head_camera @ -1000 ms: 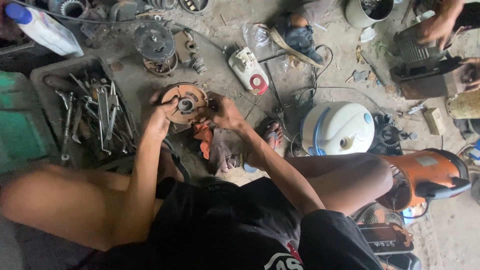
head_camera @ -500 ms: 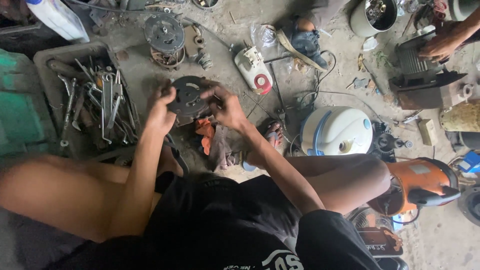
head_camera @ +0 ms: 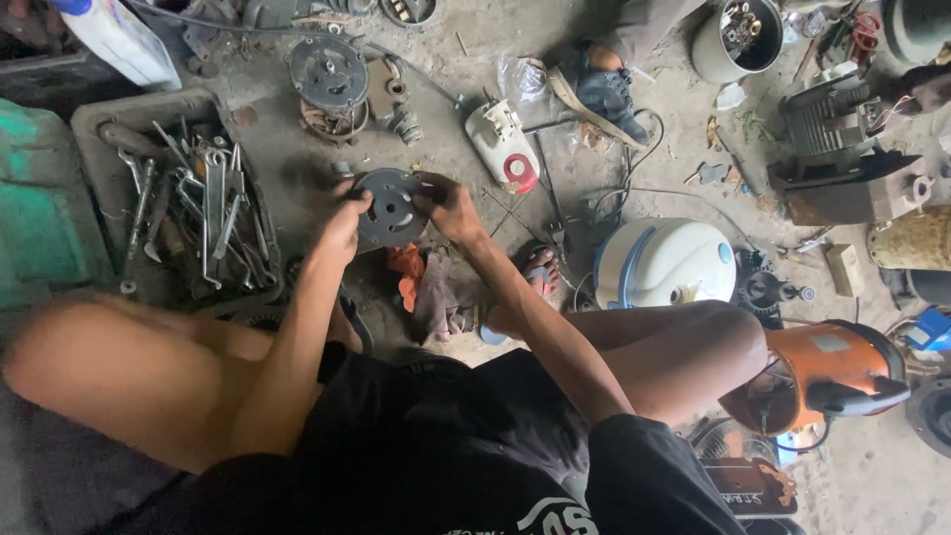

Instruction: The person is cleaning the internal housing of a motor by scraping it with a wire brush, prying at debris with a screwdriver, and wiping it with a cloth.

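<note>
Head view, round grey motor plate (head_camera: 389, 206) gripped between left hand (head_camera: 344, 223) and right hand (head_camera: 446, 205), above floor rag (head_camera: 421, 287)

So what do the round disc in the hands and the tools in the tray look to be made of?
Round disc: likely cast metal, dull dark grey, with holes through it. Tools: steel wrenches by their shape, with a worn silver sheen. Tray: grey and grimy; whether metal or plastic is unclear.

A dusty concrete floor (head_camera: 495, 40) carried a tray of wrenches (head_camera: 188, 208), a round motor part (head_camera: 329, 74), a white pump housing (head_camera: 664, 263) and rags (head_camera: 426, 287).
</note>
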